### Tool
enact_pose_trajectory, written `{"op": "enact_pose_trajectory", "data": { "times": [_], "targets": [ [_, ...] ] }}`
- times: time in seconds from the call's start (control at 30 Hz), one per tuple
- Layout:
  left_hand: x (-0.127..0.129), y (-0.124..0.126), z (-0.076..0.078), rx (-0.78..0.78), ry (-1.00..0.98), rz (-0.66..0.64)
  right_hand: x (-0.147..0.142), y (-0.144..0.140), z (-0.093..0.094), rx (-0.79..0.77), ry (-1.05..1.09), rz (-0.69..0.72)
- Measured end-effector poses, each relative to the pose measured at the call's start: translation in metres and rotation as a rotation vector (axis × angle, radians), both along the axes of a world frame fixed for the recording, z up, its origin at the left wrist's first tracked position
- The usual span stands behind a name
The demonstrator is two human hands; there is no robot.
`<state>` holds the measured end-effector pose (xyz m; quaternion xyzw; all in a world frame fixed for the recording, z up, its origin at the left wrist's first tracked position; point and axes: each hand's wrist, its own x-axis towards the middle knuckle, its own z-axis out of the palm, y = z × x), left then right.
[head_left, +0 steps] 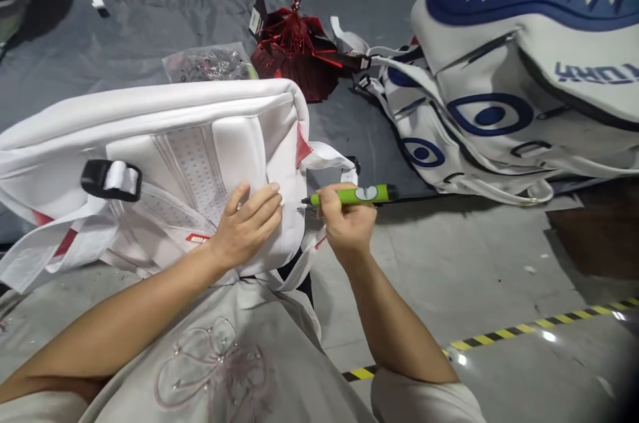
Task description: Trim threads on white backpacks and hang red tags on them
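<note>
A white backpack (164,136) lies on my lap, back panel up, with a black strap buckle (107,180) at its left. My left hand (247,223) rests flat on the lower right of the panel, fingers spread and pressing the fabric. My right hand (344,220) grips a green pen-like tool (357,195) held sideways, with its dark tip pointing left at the bag's right edge near my left fingertips. A white strap (329,160) trails off the bag's right side, just above the tool.
Several white backpacks with blue shark-face prints (509,63) are piled at the right. A red metallic ornament (297,46) and a clear plastic bag (210,63) lie on the grey sheet behind. Yellow-black floor tape (524,330) runs across the concrete at lower right.
</note>
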<state>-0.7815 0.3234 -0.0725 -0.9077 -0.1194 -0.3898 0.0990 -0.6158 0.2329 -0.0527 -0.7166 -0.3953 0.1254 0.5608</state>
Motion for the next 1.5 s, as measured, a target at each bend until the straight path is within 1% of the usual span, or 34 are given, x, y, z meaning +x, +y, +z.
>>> {"op": "enact_pose_trajectory", "data": {
  "times": [0.07, 0.17, 0.27, 0.37, 0.43, 0.57, 0.83, 0.97, 1.07, 1.13, 1.2, 1.27, 1.3, 1.37, 1.43, 1.47, 1.5],
  "targets": [
    [0.000, 0.003, -0.001, -0.004, 0.005, -0.007, -0.002, 0.011, 0.003, -0.002, -0.089, 0.061],
    [0.000, 0.007, -0.004, -0.006, -0.003, -0.012, -0.004, 0.022, 0.002, -0.020, -0.162, 0.156],
    [0.002, 0.009, -0.007, -0.028, 0.005, -0.018, -0.001, 0.026, -0.002, -0.075, -0.252, 0.200],
    [0.004, 0.011, -0.009, -0.087, 0.015, -0.031, 0.003, 0.026, -0.004, -0.131, -0.296, 0.178],
    [0.005, 0.012, -0.010, -0.111, 0.011, -0.038, 0.004, 0.026, -0.004, -0.110, -0.271, 0.172],
    [0.006, 0.013, -0.009, -0.064, 0.028, -0.012, 0.003, 0.027, -0.005, -0.062, -0.245, 0.201],
    [0.007, 0.013, -0.005, -0.028, 0.062, 0.014, -0.001, 0.024, -0.014, 0.009, -0.195, 0.154],
    [0.008, 0.015, -0.007, -0.032, 0.071, 0.016, -0.003, 0.022, -0.020, 0.028, -0.168, 0.108],
    [0.009, 0.014, -0.009, -0.012, 0.087, 0.042, -0.004, 0.021, -0.024, 0.030, -0.162, 0.111],
    [0.008, 0.012, -0.007, -0.004, 0.113, 0.066, -0.004, 0.022, -0.026, 0.040, -0.139, 0.103],
    [0.007, 0.011, 0.001, 0.006, 0.164, 0.089, -0.003, 0.021, -0.028, 0.064, -0.129, 0.101],
    [0.007, 0.014, 0.015, 0.031, 0.242, 0.090, -0.001, 0.017, -0.029, 0.045, -0.185, 0.122],
    [0.008, 0.017, 0.025, 0.048, 0.302, 0.061, 0.001, 0.014, -0.030, 0.019, -0.228, 0.134],
    [0.014, 0.030, 0.047, 0.078, 0.465, -0.062, 0.005, 0.008, -0.031, -0.025, -0.290, 0.143],
    [0.022, 0.050, 0.069, 0.092, 0.649, -0.178, 0.009, 0.004, -0.032, -0.004, -0.246, 0.134],
    [0.025, 0.061, 0.080, 0.097, 0.726, -0.203, 0.008, 0.002, -0.031, 0.008, -0.214, 0.129],
    [0.029, 0.071, 0.089, 0.098, 0.782, -0.200, 0.006, 0.000, -0.031, 0.011, -0.179, 0.131]
  ]
}}
